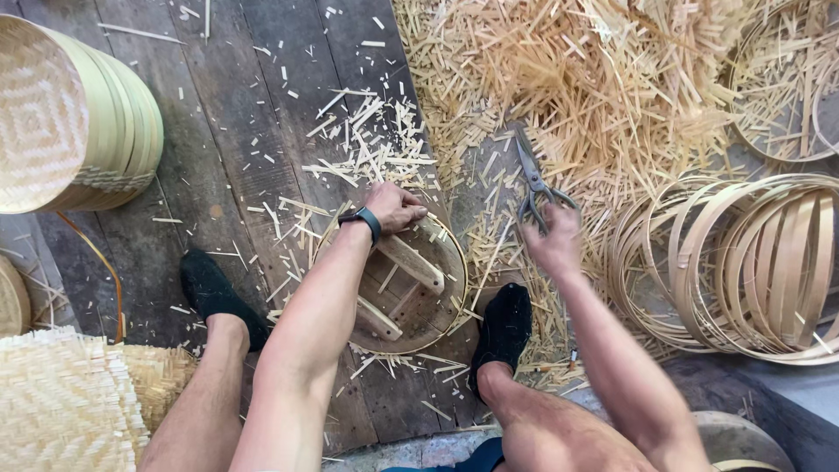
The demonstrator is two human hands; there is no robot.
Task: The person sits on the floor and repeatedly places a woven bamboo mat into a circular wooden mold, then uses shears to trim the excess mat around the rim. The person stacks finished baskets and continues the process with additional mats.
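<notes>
My left hand, with a dark band on the wrist, grips the far rim of a round wooden disc with two cross battens that lies on the plank floor between my feet. A thin bamboo hoop runs around the disc's edge. My right hand reaches to the right and closes on the handles of metal shears, whose blades point away from me over bamboo offcuts.
A large pile of bamboo strip offcuts covers the floor ahead. Several bamboo hoops lie stacked at right. A stack of woven round trays stands at upper left, woven mats at lower left. My feet wear dark socks.
</notes>
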